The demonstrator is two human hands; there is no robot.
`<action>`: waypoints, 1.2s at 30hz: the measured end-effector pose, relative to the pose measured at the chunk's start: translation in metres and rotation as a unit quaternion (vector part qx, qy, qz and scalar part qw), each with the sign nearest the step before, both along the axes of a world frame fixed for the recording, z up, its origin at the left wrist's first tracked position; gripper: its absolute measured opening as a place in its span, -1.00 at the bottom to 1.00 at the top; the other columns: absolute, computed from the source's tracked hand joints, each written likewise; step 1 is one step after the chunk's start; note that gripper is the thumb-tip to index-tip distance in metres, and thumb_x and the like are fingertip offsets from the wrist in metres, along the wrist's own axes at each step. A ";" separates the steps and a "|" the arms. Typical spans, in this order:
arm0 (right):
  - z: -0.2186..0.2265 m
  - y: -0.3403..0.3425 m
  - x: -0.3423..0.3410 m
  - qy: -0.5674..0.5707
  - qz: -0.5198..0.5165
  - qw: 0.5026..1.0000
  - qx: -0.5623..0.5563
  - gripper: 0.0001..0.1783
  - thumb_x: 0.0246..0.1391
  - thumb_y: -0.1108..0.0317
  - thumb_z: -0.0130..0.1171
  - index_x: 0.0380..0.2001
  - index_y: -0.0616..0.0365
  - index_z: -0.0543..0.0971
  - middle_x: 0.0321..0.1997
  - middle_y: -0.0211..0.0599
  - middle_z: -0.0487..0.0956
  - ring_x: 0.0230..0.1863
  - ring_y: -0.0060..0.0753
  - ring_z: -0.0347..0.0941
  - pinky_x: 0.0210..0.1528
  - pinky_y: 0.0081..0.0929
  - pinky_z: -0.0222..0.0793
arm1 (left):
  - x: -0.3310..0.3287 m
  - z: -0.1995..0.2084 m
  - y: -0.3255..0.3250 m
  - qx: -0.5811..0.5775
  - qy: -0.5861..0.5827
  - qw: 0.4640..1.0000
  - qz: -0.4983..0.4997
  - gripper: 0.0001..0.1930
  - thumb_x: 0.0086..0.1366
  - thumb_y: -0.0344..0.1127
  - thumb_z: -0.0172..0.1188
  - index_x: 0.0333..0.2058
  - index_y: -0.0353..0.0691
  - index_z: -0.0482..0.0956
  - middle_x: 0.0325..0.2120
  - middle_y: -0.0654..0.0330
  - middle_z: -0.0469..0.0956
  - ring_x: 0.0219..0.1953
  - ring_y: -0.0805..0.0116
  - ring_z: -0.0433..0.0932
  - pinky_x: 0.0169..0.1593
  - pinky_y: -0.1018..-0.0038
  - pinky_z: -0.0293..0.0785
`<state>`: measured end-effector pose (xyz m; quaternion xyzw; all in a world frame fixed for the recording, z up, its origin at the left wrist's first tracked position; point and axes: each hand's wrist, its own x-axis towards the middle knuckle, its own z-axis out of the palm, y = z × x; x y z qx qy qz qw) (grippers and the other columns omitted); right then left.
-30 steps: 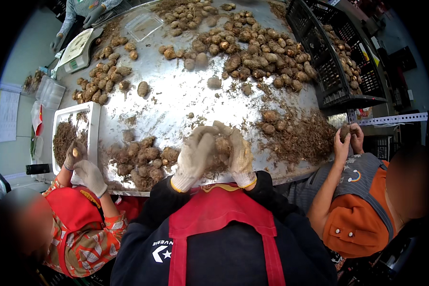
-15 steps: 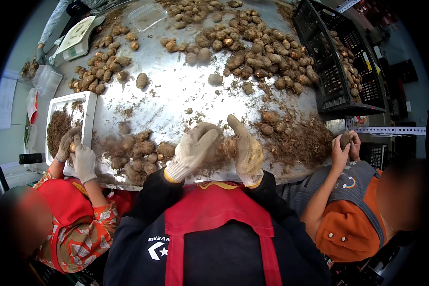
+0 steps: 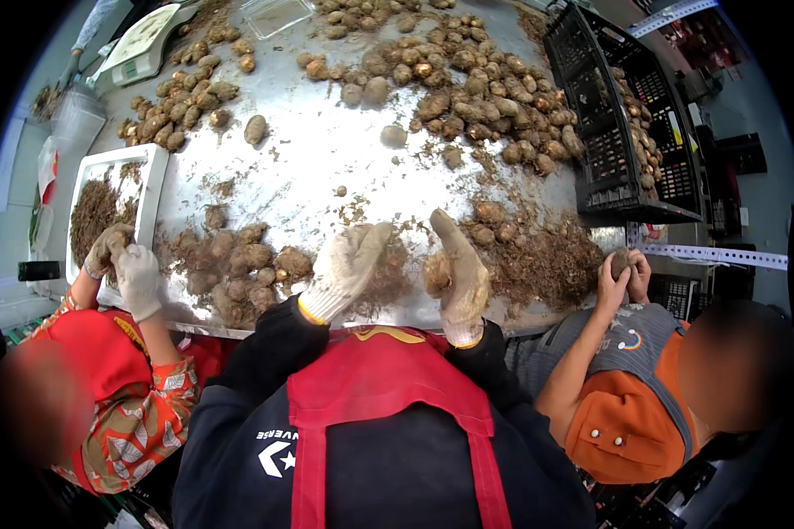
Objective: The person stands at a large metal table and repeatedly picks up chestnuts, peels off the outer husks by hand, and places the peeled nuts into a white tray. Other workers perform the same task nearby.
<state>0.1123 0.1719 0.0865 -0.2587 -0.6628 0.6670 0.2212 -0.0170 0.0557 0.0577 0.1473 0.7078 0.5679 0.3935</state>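
My left hand (image 3: pixel 348 270), in a white knit glove with soiled fingers, is over the near edge of the steel table. Its fingers are stretched out and hold nothing that I can see. A small brown taro (image 3: pixel 437 274) rests against the palm side of my right hand (image 3: pixel 464 280), which wears a matching dirt-stained glove. That hand curves around the taro, one finger pointing away from me. Loose brown root fibres (image 3: pixel 388 278) lie on the table between my hands. Left of my left hand is a pile of hairy taros (image 3: pixel 243 264).
Fibrous scrapings (image 3: pixel 543 264) heap up at the right. A larger taro pile (image 3: pixel 494 97) lies beyond, beside a black plastic crate (image 3: pixel 595 115). A white tray (image 3: pixel 159 189) and a scale (image 3: pixel 141 53) stand left. Co-workers' hands (image 3: pixel 138 282) (image 3: pixel 622 278) work on both sides.
My hands have moved apart, and the taro has shifted to the right with my right hand. The whole view has shifted slightly.
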 end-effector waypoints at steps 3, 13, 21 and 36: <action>-0.006 0.000 -0.008 -0.044 -0.022 0.994 -0.097 -0.38 0.35 -0.03 -0.28 0.16 0.30 0.37 0.11 -0.18 0.50 -0.30 -0.62 0.48 -0.44 -0.64 0.39 | 0.009 0.035 0.007 -0.004 0.090 0.995 -0.033 -0.85 0.34 -0.29 0.08 -0.35 -0.21 0.52 -0.60 0.26 0.50 -0.58 0.49 0.43 -0.49 0.52 0.41; -0.004 -0.001 -0.004 -0.111 0.071 0.990 0.042 -0.42 0.34 0.03 -0.16 0.17 0.32 0.37 -0.29 -0.28 0.61 -0.54 -0.68 0.36 -0.52 -0.64 0.32 | -0.002 -0.011 0.012 -0.024 -0.031 0.999 -0.025 -0.71 0.40 -0.20 -0.06 -0.16 -0.32 0.47 -0.54 0.25 0.44 -0.59 0.55 0.41 -0.56 0.55 0.33; -0.061 0.012 -0.006 -0.041 0.007 0.994 -0.103 -0.61 0.18 0.22 0.14 -0.03 0.27 0.44 -0.35 -0.33 0.54 -0.48 -0.48 0.47 -0.59 -0.65 0.35 | 0.012 -0.013 0.011 0.064 0.284 0.940 -0.176 -0.73 0.32 -0.29 0.03 -0.05 -0.24 0.46 -0.39 0.19 0.58 -0.44 0.36 0.59 -0.41 0.46 0.52; -0.050 0.022 -0.054 -0.154 0.130 0.929 0.312 -0.56 0.23 0.27 0.06 0.17 0.07 0.42 -0.04 -0.10 0.60 -0.16 -0.37 0.59 -0.16 -0.34 0.50 | -0.207 -0.042 -0.025 0.246 -0.327 0.810 0.421 -0.50 0.45 0.07 -0.21 -0.05 -0.29 0.45 -0.31 0.15 0.54 -0.72 0.66 0.19 -0.70 0.76 0.16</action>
